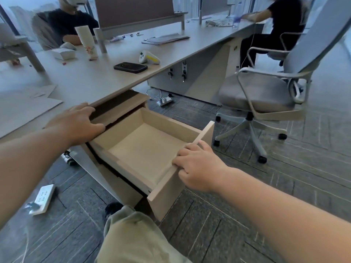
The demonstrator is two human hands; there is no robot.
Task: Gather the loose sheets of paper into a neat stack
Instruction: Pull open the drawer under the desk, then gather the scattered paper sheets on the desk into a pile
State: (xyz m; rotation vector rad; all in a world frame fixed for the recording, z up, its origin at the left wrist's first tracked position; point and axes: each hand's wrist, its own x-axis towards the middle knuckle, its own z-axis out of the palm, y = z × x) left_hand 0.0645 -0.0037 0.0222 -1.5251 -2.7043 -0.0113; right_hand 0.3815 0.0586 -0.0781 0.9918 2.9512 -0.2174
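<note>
pale sheets (24,109) flat, overlapping askew

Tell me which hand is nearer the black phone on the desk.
Left. The left hand rests on the desk edge above the pedestal, just below the black phone. The right hand grips the open drawer's front panel, farther away.

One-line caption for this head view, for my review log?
Right hand grips the front panel of an open, empty drawer; left hand rests on the cabinet top, loose paper sheets on the desk.
</note>
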